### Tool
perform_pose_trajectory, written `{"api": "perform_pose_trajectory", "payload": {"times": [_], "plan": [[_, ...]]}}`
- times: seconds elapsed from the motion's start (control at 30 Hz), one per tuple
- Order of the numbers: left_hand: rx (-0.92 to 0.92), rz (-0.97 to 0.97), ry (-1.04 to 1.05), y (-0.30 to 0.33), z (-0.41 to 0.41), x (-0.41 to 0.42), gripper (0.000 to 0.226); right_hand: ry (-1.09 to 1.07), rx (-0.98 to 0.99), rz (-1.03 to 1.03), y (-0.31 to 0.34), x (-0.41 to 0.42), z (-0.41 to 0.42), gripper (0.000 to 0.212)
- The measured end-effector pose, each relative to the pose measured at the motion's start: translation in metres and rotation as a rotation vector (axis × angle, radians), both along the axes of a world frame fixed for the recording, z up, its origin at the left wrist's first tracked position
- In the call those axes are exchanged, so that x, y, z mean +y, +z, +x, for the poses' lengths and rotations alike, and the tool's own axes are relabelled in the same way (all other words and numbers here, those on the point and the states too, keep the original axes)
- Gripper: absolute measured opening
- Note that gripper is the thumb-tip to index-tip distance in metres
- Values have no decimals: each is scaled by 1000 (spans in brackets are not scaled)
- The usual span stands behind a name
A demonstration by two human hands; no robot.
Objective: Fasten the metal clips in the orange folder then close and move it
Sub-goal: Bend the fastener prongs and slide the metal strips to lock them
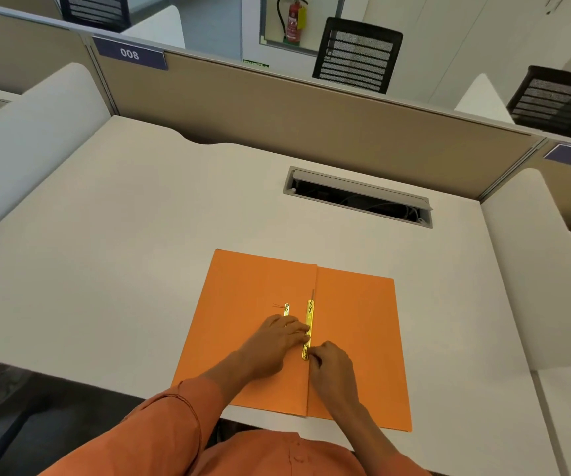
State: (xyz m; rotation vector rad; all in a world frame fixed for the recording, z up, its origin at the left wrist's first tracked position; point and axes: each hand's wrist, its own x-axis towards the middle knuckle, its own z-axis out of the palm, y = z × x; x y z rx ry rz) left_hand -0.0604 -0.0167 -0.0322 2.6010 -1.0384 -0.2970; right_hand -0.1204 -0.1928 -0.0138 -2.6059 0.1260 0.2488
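An orange folder [356, 321] lies open and flat on the white desk, near its front edge. A long gold metal clip bar [309, 316] runs along the centre fold. A second, shorter gold piece [286, 309] lies just left of it, partly hidden under my left hand. My left hand [279, 334] rests on the left leaf with its fingertips pressing the middle of the long bar. My right hand [330, 371] pinches the bar's near end with curled fingers. Both hands touch the bar.
The white desk [133, 242] has an open cable slot [358, 197] behind the folder. A tan partition [311, 121] closes the back, with white side dividers [29, 132] left and right. Black mesh chairs stand beyond the partition.
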Motion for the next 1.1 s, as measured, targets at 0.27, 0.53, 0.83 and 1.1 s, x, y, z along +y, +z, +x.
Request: {"api": "perform_pose_trajectory", "payload": {"times": [0.27, 0.53, 0.83, 1.1], "plan": [[0, 1, 3, 1, 1, -1, 67, -56, 18, -23, -4, 16, -9, 27], [-1, 17, 6, 1, 0, -2, 65, -262, 89, 113, 3, 26, 0, 25], [-15, -4, 9, 0, -2, -2, 62, -295, 92, 107, 5, 33, -6, 28], [-6, 0, 8, 0, -2, 0, 65, -128, 115, 3, 4, 28, -18, 30]]}}
